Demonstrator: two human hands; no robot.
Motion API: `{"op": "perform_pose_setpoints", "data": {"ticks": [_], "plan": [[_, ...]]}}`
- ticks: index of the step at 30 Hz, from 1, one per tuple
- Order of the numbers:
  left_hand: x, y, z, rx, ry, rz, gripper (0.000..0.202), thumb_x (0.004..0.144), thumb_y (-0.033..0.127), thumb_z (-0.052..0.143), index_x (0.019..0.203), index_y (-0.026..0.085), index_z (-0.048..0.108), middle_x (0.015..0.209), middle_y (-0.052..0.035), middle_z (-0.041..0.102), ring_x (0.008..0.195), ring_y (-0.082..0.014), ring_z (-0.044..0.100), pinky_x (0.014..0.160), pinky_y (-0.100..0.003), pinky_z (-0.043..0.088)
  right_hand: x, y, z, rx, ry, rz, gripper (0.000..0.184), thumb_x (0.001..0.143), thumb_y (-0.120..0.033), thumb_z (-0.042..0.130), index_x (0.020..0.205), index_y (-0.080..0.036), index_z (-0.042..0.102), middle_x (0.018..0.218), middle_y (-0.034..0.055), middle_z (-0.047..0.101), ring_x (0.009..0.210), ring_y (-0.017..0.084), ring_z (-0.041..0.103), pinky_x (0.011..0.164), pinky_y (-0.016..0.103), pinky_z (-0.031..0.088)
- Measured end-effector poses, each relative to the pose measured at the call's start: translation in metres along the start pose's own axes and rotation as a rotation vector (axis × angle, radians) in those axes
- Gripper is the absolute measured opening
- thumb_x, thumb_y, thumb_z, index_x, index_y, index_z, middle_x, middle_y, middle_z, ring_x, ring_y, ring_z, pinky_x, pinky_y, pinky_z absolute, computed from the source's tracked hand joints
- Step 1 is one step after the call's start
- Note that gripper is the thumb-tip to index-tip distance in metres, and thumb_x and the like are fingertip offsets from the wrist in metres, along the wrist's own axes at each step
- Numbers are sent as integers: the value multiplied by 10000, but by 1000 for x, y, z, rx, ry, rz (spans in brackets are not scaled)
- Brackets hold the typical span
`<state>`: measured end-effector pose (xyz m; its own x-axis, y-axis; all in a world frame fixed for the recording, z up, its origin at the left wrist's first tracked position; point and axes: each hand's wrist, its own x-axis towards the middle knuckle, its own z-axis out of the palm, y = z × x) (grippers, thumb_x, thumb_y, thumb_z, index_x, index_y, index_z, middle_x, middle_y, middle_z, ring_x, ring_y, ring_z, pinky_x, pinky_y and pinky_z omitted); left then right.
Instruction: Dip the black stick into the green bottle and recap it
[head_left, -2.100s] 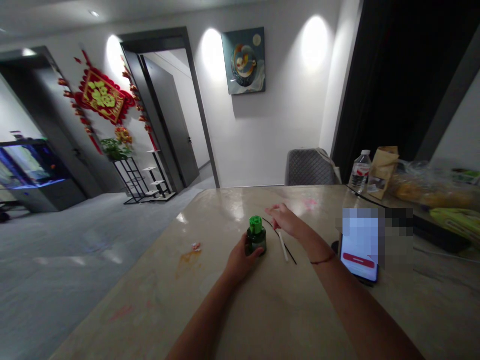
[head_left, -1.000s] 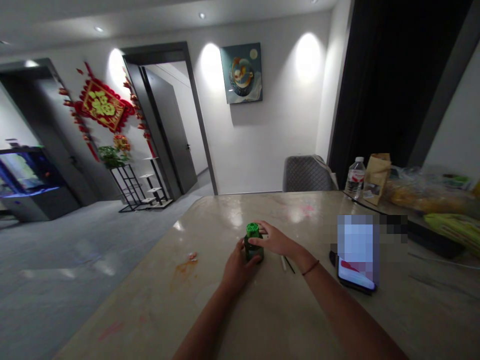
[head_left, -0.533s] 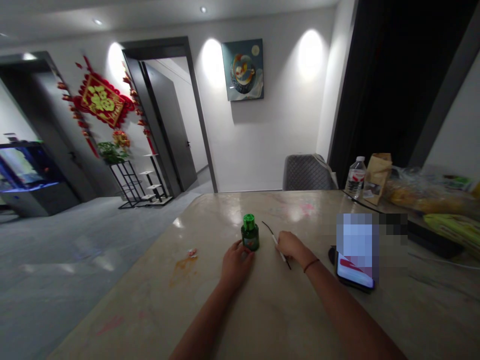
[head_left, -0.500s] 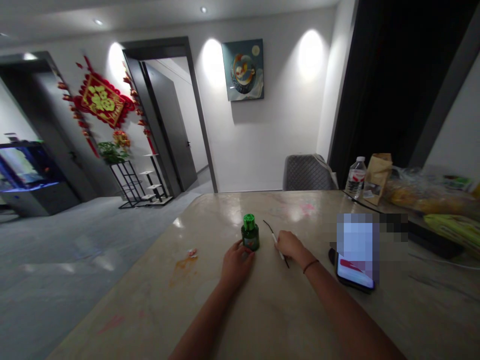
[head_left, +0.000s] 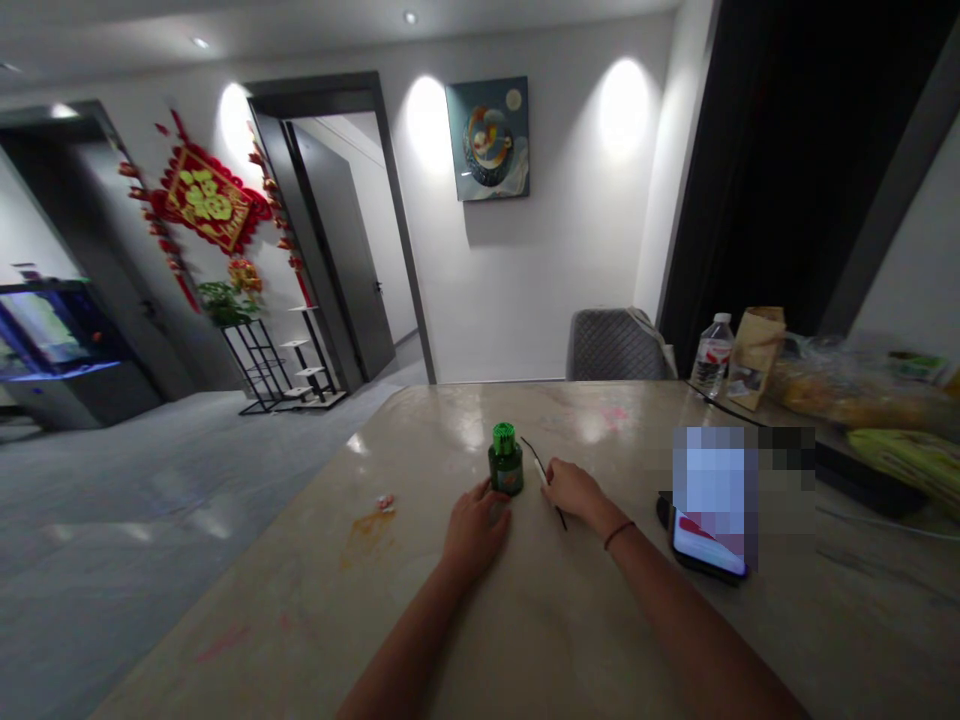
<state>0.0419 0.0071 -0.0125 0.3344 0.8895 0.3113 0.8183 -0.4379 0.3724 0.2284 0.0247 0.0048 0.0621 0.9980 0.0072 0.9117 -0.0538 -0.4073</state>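
Currently, the green bottle (head_left: 505,468) stands upright on the table (head_left: 420,440), its lower left side just beside the loosely curled left hand (head_left: 476,530), which pinches nothing. The right hand (head_left: 571,490), relaxed and open, rests near the bottle, over a thin black wire (head_left: 536,462).

**Lit white wall (head_left: 555,290), grey floor (head_left: 150,500)**
Wall lamps (head_left: 622,105) glow beside a framed painting (head_left: 489,140). Dark doorway (head_left: 337,100) at left, with a red hanging ornament (head_left: 206,197), black plant stand (head_left: 262,370), lit aquarium (head_left: 60,335). Grey quilted chair (head_left: 615,345) at back.
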Motion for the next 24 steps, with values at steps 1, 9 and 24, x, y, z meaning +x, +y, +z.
{"op": "perform_pose_setpoints", "data": {"ticks": [1,9,24], "plan": [[0,0,0,-1,1,1,233,758,266,481,946,236,615,1267,-38,486,1085,-205,490,945,-350,344,0,0,2,9,23,17,229,724,-240,502,933,-162,553,926,106,645,859,210,602,647,259,393],[-1,0,0,5,6,14,236,759,255,475,948,227,614,1245,-41,503,1065,-201,498,936,-339,349,1,-3,9,68,122,157,315,739,-420,516,937,-176,539,910,94,643,869,226,599,653,285,406],[1,5,-4,-21,-10,3,226,761,236,469,927,227,621,1226,-36,518,1078,-185,488,949,-314,323,4,0,3,128,123,142,236,775,-357,497,910,-174,558,905,82,645,842,202,598,618,254,374]]}}
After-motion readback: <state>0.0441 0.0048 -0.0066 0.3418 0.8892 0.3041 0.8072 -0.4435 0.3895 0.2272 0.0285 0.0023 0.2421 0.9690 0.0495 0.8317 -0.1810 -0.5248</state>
